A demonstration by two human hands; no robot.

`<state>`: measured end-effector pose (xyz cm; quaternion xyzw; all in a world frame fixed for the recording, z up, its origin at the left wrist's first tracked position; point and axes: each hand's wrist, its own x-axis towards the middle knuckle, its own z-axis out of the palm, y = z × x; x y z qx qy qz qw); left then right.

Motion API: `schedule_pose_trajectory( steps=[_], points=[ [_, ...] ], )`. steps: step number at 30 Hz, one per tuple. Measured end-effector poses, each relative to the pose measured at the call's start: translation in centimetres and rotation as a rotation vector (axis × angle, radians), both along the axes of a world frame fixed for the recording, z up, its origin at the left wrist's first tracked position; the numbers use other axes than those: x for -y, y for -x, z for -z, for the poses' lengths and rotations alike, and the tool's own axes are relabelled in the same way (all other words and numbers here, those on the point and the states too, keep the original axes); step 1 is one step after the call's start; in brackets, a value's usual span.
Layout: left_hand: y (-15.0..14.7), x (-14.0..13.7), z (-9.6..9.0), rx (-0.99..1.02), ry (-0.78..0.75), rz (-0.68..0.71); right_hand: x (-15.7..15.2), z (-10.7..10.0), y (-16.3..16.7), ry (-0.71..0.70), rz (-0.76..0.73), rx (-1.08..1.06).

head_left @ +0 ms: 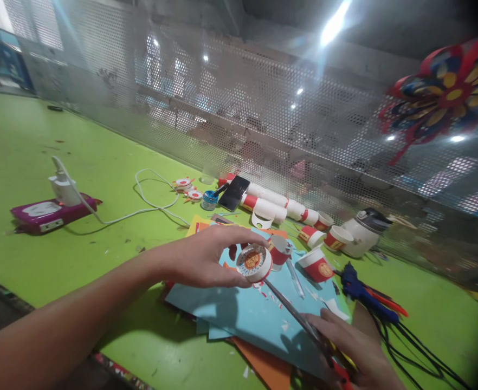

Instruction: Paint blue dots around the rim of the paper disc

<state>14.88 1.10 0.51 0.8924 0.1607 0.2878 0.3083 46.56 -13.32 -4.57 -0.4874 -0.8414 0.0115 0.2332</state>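
Down low and close to me, my right hand (353, 341) is curled around the handles of the scissors (291, 309). On the other side, my left hand (208, 257) pinches the round cup bottom (252, 262), with the thumb under it and the fingers over the top. My two hands are apart, and the scissors reach across the gap.

From my right hand, the cup bottom is ahead and off to the left. My left hand is the nearer one, since it has hold of it. The scissors are long and thin, and they slant away from me to the left, so the tips end at the low right edge of the cup bottom. I can't tell if the tips touch it or sit just beside it. Its flat printed side faces me, and its red edge is on the right, toward the scissors. All this is up over the blue paper (218, 306) on the green tabletop (174, 365).
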Motion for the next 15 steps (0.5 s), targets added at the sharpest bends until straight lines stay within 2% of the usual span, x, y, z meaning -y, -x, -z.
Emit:
schedule_pose_trajectory(
  steps=[15],
  points=[
    [0.00, 0.35, -0.04, -0.002, 0.037, -0.033, 0.25, 0.76, -0.36, -0.026, -0.005, -0.021]
  ],
)
